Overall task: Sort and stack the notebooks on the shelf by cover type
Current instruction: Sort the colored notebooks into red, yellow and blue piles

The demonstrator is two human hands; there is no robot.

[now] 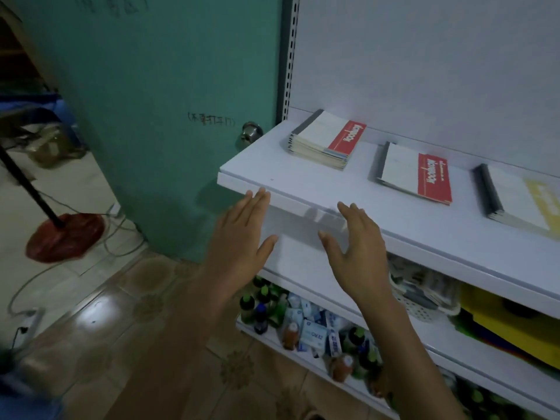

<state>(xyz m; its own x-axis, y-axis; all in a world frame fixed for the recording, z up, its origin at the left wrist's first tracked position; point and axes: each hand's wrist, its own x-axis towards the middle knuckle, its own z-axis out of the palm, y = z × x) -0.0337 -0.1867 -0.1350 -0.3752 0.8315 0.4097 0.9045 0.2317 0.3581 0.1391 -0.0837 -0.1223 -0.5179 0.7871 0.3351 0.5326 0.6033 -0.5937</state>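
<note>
Hovering the left hand [242, 234] and right hand [354, 247] just in front of the white shelf [303, 183], at its front lip, both wide open with fingers straight and gripping nothing, left fingertips pretty much reaching that lip. Sitting up on the shelf, set back from its lip: a thick red-banded notebook stack [327, 140] toward the left end, a thinner red-banded pile [415, 174] mid-shelf, and a yellow-banded pile [515, 201] further right along it.
</note>
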